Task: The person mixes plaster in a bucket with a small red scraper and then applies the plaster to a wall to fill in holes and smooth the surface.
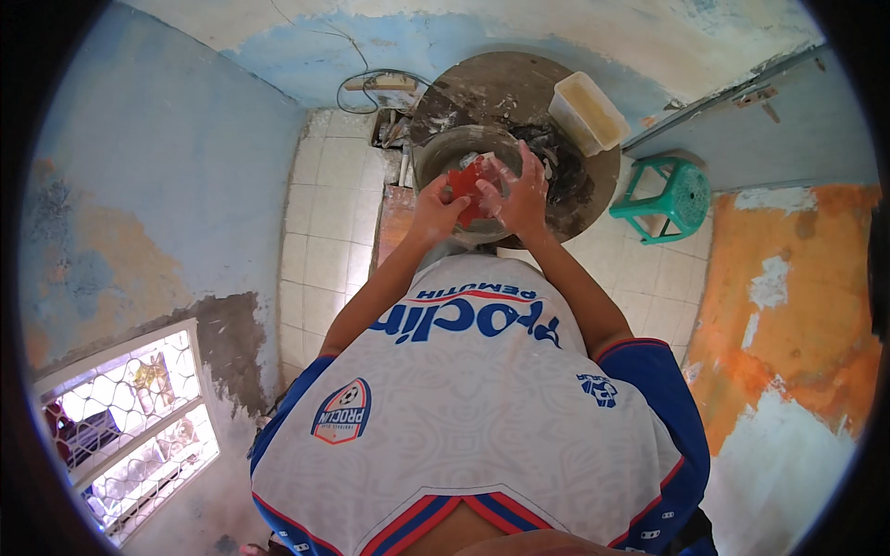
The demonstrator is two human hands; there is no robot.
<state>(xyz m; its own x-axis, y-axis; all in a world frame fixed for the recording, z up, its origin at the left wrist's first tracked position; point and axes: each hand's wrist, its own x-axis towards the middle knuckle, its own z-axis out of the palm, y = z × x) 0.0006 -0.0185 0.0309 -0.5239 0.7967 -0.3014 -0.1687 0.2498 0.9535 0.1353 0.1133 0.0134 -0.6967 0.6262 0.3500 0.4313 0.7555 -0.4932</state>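
My left hand (pixel 436 208) is closed on a red object (pixel 468 181), whose exact kind I cannot make out, held over a grey round bowl (pixel 426 148). My right hand (pixel 519 199) is beside it with fingers apart and pale residue on them; its fingertips are at the red object's right side, and whether they touch it is unclear. Small pale pieces in the bowl show behind the red object. The bowl sits on a dirty round wooden surface (pixel 464 83), next to a dark crumpled mass (pixel 565 185).
A translucent rectangular container (pixel 589 111) lies at the back right of the round surface. A green stool (pixel 681 199) stands to the right. A wooden piece (pixel 394 222) and clutter are left of the bowl, with a cable (pixel 366 79) behind. Peeling walls and a grilled window (pixel 125 426) surround me.
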